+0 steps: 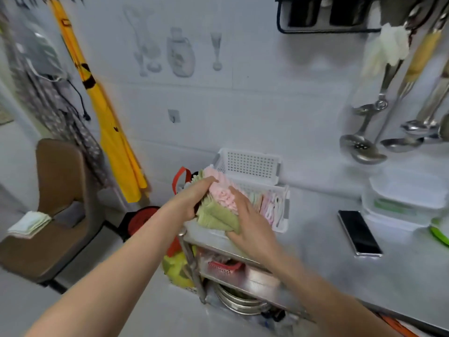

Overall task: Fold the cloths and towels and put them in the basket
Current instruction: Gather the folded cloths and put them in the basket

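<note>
Folded cloths (220, 205): my left hand (194, 197) and right hand (247, 216) grip closed around them; risk: stack splaying beside basket (252, 164).

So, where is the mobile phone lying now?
The mobile phone lies on the steel counter, right of the white basket, just left of the stacked plastic containers.

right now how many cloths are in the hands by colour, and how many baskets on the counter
Pink cloth: 1, held between the left hand and right hand
Green cloth: 1, held with it
White basket: 1, with more folded cloths inside, too bunched to count
Total: 2 cloths in hand, 1 basket
</note>
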`<state>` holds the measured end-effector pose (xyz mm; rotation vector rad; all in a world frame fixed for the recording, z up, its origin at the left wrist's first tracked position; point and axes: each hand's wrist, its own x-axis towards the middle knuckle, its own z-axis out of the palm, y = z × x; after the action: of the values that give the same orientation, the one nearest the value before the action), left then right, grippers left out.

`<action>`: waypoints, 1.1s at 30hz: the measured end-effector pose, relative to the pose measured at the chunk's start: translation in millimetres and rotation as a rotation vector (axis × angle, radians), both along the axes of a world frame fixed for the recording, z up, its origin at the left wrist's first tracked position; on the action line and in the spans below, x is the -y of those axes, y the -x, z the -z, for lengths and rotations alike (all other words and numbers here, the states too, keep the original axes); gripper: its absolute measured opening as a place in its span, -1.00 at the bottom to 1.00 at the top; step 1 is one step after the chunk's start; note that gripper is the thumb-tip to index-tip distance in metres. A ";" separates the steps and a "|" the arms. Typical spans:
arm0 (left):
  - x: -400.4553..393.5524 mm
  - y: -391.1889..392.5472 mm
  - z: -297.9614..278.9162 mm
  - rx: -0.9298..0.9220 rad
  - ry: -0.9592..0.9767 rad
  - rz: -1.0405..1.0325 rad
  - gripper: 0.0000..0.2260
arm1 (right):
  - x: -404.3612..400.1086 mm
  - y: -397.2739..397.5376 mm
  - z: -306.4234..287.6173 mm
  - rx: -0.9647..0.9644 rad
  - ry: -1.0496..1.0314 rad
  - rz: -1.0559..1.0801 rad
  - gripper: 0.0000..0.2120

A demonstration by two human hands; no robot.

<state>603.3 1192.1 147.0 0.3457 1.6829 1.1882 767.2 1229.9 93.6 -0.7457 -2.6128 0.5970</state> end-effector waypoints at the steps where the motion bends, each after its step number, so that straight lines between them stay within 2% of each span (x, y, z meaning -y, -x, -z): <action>1: -12.4 12.8 -0.1 -0.022 0.020 0.010 -0.72 | -9.2 10.5 -0.1 0.002 0.014 0.006 -0.11; 5: -56.2 58.9 3.0 -0.075 0.070 0.104 -0.62 | -39.3 50.3 0.5 0.007 0.086 0.086 -0.16; 8: -84.0 86.5 5.2 -0.061 0.079 0.257 -0.54 | -51.0 77.9 0.3 -0.034 0.165 0.220 -0.20; 12: -105.3 114.5 10.2 0.015 0.092 0.350 -0.44 | -55.9 109.5 -5.9 -0.132 0.393 0.454 -0.41; 15: -108.1 122.2 17.4 0.026 0.112 0.477 -0.43 | -63.0 128.5 -10.0 -0.120 0.468 0.637 -0.53; 18: -108.0 124.2 25.2 0.139 0.109 0.558 -0.45 | -67.5 144.2 -11.4 -0.070 0.540 0.763 -0.47; 20: -107.5 124.2 31.8 0.200 0.094 0.595 -0.35 | -68.5 153.0 -11.4 -0.039 0.568 0.809 -0.42; 23: -110.1 122.1 39.9 0.206 0.079 0.673 -0.26 | -74.2 160.0 -17.3 0.032 0.554 0.833 -0.41; 27: -116.0 123.3 49.8 0.269 0.075 0.666 -0.29 | -85.4 157.6 -19.6 0.117 0.573 0.854 -0.32; 30: -121.6 123.2 58.2 0.277 0.085 0.675 -0.30 | -87.5 162.4 -13.4 0.094 0.644 0.858 -0.29; 33: -125.2 129.3 59.1 0.198 0.139 0.658 -0.32 | -88.0 180.0 -3.9 0.066 0.690 0.849 -0.28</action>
<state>474.0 1317.2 87.8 0.6157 1.3170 0.5915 587.2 1317.9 97.6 -1.9357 -1.8048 1.1753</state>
